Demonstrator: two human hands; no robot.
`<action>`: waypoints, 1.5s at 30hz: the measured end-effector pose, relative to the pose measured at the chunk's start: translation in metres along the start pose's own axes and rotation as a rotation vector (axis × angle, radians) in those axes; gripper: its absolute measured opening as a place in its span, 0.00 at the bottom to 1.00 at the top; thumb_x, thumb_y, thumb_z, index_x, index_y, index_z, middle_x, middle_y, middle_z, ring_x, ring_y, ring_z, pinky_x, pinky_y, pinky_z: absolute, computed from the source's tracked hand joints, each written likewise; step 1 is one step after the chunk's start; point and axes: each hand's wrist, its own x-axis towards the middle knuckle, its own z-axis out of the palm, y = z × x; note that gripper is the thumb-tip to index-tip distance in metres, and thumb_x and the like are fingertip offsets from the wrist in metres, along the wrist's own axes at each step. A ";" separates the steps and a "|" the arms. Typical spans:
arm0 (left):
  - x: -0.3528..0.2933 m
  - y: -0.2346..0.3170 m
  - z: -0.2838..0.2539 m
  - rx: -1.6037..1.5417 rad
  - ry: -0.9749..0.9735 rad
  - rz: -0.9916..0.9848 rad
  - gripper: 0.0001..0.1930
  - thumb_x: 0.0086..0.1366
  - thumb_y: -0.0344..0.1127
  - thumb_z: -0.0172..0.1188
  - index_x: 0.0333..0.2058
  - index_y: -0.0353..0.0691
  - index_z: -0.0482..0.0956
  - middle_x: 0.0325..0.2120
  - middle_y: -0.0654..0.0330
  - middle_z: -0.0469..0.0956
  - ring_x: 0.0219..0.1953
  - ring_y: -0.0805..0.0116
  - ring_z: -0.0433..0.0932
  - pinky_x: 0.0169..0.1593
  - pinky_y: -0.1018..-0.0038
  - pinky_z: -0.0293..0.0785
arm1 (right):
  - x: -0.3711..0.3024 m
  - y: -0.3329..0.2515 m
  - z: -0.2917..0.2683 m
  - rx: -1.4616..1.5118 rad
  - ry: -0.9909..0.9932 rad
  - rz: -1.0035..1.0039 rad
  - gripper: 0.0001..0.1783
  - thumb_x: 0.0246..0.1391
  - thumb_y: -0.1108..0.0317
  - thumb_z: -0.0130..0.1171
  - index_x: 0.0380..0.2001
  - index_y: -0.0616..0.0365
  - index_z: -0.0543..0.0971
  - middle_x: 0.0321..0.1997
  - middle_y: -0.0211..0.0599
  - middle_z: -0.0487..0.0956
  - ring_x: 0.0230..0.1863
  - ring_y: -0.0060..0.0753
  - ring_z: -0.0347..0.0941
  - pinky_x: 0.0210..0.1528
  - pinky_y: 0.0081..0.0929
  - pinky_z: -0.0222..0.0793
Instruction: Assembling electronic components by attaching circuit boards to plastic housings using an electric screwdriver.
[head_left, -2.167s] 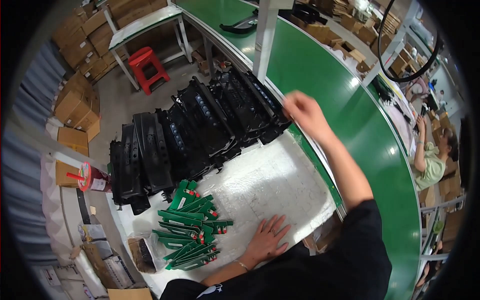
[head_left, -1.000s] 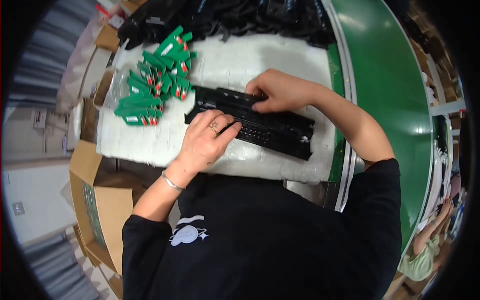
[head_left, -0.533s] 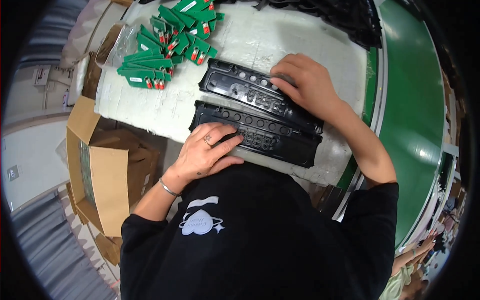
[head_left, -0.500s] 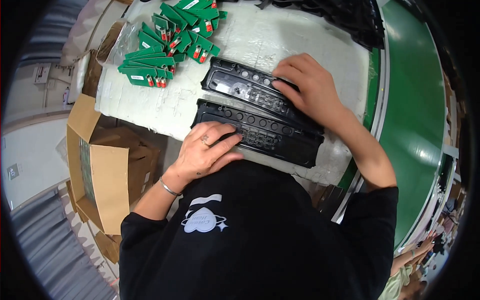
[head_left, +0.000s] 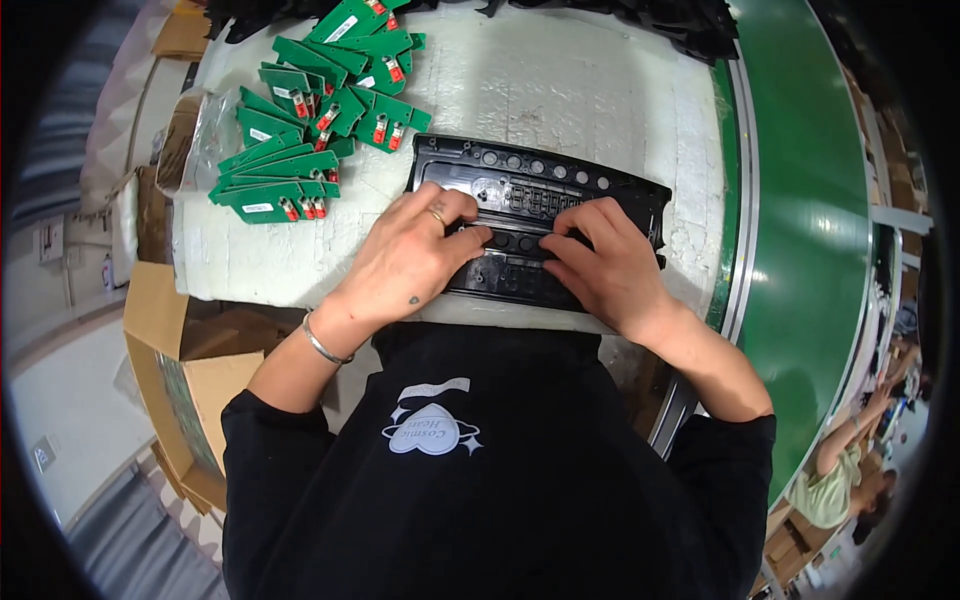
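Black plastic panels, long and narrow, two of them, lie in the head view one beyond the other on the white, plastic-wrapped work surface [head_left: 560, 85], right before the person at work. The farther panel [head_left: 630, 205] shows six pale round spots in a row along its far side; on the nearer panel [head_left: 525, 283] I count two dark round ones between the hands, any others being covered.

Two bare hands are on them. The left hand [head_left: 405, 250], with one ring [head_left: 437, 216] and one silver-coloured bracelet [head_left: 322, 340] at the wrist, has its fingers bent over the panels' left half. The right hand [head_left: 620, 265] is curled loosely toward it, thumb and forefinger apart. I can't tell whether either pinches anything.

Left of the panels sits one heap of green flat boards with red-and-white connectors [head_left: 290, 160], over ten, too overlapped to count exactly. Down to the left stands one open brown cardboard box [head_left: 222, 390]. Past the one green conveyor belt [head_left: 800, 200] is one co-worker in pale green [head_left: 825, 492].
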 end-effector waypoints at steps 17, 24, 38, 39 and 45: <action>0.066 -0.017 -0.003 -0.130 0.152 -0.083 0.03 0.52 0.26 0.55 0.28 0.36 0.74 0.20 0.55 0.71 0.26 0.55 0.71 0.30 0.66 0.68 | 0.023 0.017 -0.023 0.179 0.202 0.451 0.11 0.46 0.76 0.56 0.36 0.61 0.73 0.27 0.38 0.71 0.26 0.33 0.70 0.29 0.26 0.67; 0.070 -0.018 -0.005 -0.176 0.135 -0.095 0.06 0.48 0.24 0.58 0.28 0.34 0.75 0.21 0.54 0.73 0.26 0.56 0.72 0.29 0.68 0.67 | 0.021 0.025 -0.020 0.151 0.169 0.454 0.10 0.42 0.79 0.57 0.32 0.63 0.74 0.28 0.38 0.70 0.24 0.32 0.66 0.26 0.23 0.64; 0.082 -0.013 -0.015 -0.002 0.166 0.005 0.05 0.48 0.28 0.59 0.26 0.38 0.76 0.28 0.60 0.72 0.32 0.60 0.69 0.34 0.69 0.67 | 0.017 0.024 -0.012 -0.140 0.219 0.378 0.09 0.38 0.77 0.58 0.29 0.59 0.76 0.36 0.37 0.71 0.38 0.40 0.66 0.38 0.31 0.64; 0.080 -0.016 -0.010 -0.005 0.161 0.006 0.05 0.48 0.28 0.59 0.26 0.38 0.76 0.28 0.60 0.72 0.32 0.60 0.69 0.34 0.69 0.67 | 0.016 0.026 -0.009 -0.176 0.202 0.343 0.10 0.38 0.76 0.58 0.29 0.59 0.76 0.39 0.38 0.70 0.43 0.42 0.66 0.43 0.33 0.63; 0.066 -0.013 0.003 -0.215 0.041 -0.018 0.05 0.50 0.28 0.58 0.28 0.38 0.76 0.32 0.59 0.72 0.36 0.60 0.70 0.38 0.69 0.66 | 0.010 0.019 -0.010 -0.041 0.138 0.383 0.12 0.38 0.75 0.58 0.32 0.59 0.77 0.42 0.38 0.70 0.48 0.42 0.64 0.48 0.34 0.60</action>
